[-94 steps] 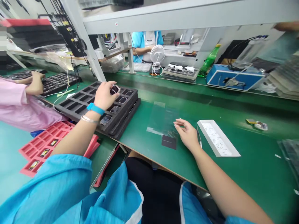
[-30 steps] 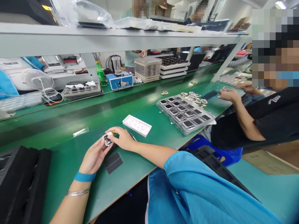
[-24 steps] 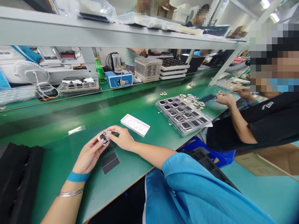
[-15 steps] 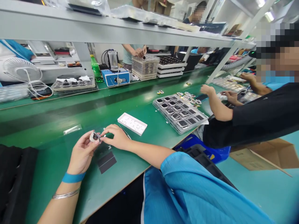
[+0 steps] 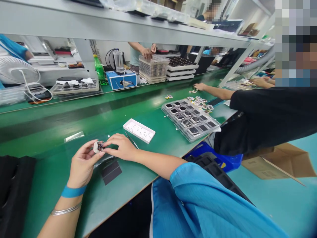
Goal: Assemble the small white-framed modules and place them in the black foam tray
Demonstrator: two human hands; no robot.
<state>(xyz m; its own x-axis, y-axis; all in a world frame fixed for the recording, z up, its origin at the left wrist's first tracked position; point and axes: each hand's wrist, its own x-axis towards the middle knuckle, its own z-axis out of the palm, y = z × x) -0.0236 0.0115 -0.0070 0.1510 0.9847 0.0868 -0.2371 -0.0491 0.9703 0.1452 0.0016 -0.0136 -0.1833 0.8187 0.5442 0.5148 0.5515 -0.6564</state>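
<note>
My left hand (image 5: 83, 162) grips a small white housing (image 5: 96, 147) between thumb and fingers, above the green bench. Dark parts show inside the housing on its right side. My right hand (image 5: 121, 146) is closed, with thumb and fingertips at that right side; any smaller piece between them is too small to make out. Under the hands lies a clear sheet, with a dark rectangular sheet (image 5: 112, 173) beside it. To the right of my right hand, a shallow white tray (image 5: 151, 137) holds many tiny pieces. A thin tool, perhaps tweezers (image 5: 132, 140), lies between hand and tray.
A clear plastic tray (image 5: 177, 125) of dark square parts in white frames sits to the right, with loose white frames (image 5: 198, 100) behind it. A co-worker's arm (image 5: 218, 92) reaches over the bench. Black foam (image 5: 15, 191) stands at left; a blue machine (image 5: 122, 80) is behind.
The white housing has turned in my fingers, its dark inside now facing more to the right. The co-worker's arm has stretched left toward small frames at the back. My view has shifted slightly.
</note>
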